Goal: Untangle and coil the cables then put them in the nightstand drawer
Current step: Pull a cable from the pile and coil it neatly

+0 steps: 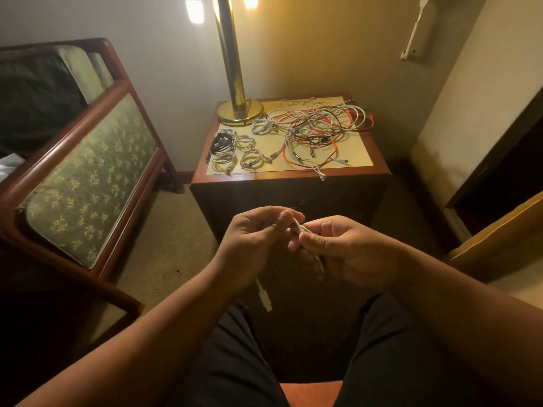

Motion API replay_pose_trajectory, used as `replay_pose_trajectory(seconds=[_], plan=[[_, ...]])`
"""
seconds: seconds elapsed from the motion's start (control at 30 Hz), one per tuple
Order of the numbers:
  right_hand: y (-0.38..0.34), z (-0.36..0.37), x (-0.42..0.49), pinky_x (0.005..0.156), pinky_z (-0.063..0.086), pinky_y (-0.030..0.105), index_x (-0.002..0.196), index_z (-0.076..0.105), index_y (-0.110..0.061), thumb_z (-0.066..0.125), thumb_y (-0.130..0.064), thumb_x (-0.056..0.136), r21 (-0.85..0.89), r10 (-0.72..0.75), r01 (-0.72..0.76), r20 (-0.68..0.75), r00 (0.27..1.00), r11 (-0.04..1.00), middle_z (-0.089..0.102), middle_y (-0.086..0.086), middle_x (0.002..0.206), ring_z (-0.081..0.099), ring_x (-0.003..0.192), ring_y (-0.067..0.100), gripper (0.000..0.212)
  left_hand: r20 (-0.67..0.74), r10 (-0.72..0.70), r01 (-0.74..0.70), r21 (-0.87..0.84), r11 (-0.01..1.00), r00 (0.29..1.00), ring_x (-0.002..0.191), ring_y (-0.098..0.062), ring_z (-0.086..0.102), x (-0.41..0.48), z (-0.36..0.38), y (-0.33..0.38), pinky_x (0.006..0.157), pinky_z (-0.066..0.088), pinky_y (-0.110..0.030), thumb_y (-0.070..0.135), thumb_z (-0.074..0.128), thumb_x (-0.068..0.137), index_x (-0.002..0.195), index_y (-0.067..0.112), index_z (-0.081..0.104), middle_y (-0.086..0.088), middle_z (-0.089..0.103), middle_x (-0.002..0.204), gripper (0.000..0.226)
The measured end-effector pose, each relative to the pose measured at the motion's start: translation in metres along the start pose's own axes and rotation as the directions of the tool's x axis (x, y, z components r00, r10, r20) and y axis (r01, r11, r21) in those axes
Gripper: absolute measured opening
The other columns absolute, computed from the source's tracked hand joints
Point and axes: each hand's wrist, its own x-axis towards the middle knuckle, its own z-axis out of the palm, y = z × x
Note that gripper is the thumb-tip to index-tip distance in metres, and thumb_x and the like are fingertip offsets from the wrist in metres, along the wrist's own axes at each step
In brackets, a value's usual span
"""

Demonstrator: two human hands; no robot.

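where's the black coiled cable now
Head view: the black coiled cable lies near the left edge of the nightstand, beside the white coils and in front of the brass lamp base.

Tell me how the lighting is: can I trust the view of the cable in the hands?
Head view: the lamp glares at the top edge and lights the tangled pile on the nightstand well; the left hand, right hand and white cable sit in dim shade, slightly soft.
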Motion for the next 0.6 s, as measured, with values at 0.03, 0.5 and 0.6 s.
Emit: replay_pose_trajectory(seconds=[0.03, 0.5, 0.6], plan=[[-0.001, 0.001, -0.001, 0.064, 0.052, 0.025, 0.110, 0.063, 0.000, 0.054, -0.020, 0.099, 0.065, -0.014, 0.012, 0.041, 0.999, 0.998, 0.057, 0.008, 0.084, 0.058, 0.071, 0.015, 0.025, 0.000, -0.002, 0.002, -0.031, 1.000, 1.000, 0.098, -0.028, 0.072, -0.001, 0.003, 0.000, 0.079, 0.059, -0.035, 0.031, 0.062, 0.094, 0.106, 0.005, 0.074, -0.014, 0.074, 0.103, 0.031], [0.005, 0.016, 0.006, 0.068, 0.055, 0.026, 0.096, 0.066, -0.014, 0.047, -0.020, 0.106, -0.640, -0.440, 0.115, -0.376, 0.815, 0.760, 0.067, 0.001, 0.087, 0.063, 0.079, 0.011, 0.023, -0.161, 0.013, -0.023, -0.061, 0.998, 0.987, 0.076, -0.026, 0.074, 0.000, 0.001, 0.014, 0.064, 0.060, -0.029, 0.020, 0.066, 0.092, 0.104, 0.004, 0.072, -0.017, 0.076, 0.090, 0.021], [0.001, 0.011, 0.003, 0.063, 0.051, 0.033, 0.086, 0.062, -0.022, 0.047, -0.018, 0.106, -0.780, -0.415, 0.037, -0.292, 0.861, 0.625, 0.062, -0.010, 0.076, 0.057, 0.069, 0.014, 0.026, -0.130, -0.014, -0.006, -0.148, 0.989, 0.991, 0.070, -0.029, 0.072, -0.001, -0.003, 0.012, 0.061, 0.061, -0.035, 0.017, 0.067, 0.087, 0.108, 0.003, 0.066, -0.022, 0.074, 0.088, 0.024]])
